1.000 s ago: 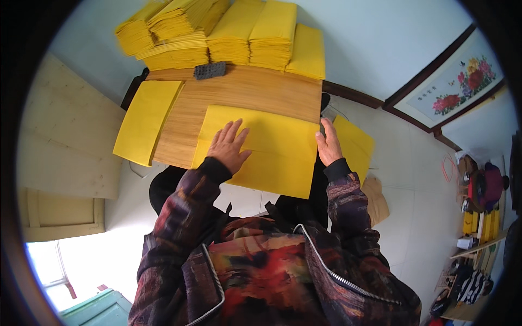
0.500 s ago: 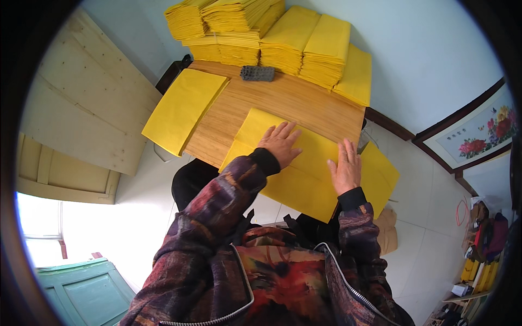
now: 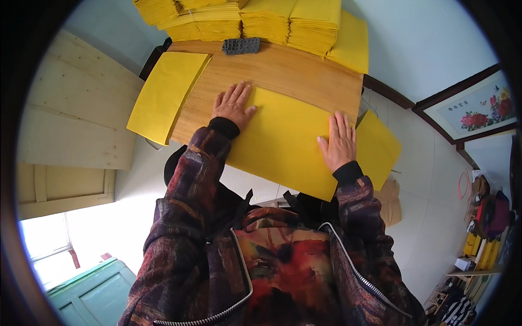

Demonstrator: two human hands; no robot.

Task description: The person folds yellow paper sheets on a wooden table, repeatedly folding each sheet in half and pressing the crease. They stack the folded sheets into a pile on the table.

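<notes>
A yellow paper-like sheet (image 3: 283, 144) lies flat on the wooden table (image 3: 283, 68), its near edge reaching past the table's front. On its left edge rests my left hand (image 3: 234, 106), palm down, fingers stretched toward the far side. My right hand (image 3: 338, 144) lies flat near the right end, fingers extended and thumb apart. Neither hand grips anything. More yellow sheeting (image 3: 379, 149) juts out beyond the right side, partly behind my right hand and sleeve. On the table's left lies a separate flat yellow piece (image 3: 168, 98), overhanging the edge.
Tall piles of folded yellow sheets (image 3: 266, 20) line the table's back. In front of them sits a dark grey textured block (image 3: 241, 45). Wooden boards (image 3: 76, 103) lean at the left. A framed flower picture (image 3: 476, 111) stands at the right, above crowded shelves (image 3: 476, 271).
My left hand has moved left from the sheet's middle to its left edge. A raised flap or crease there no longer shows. My right hand stays at the right end. The view has shifted slightly.
</notes>
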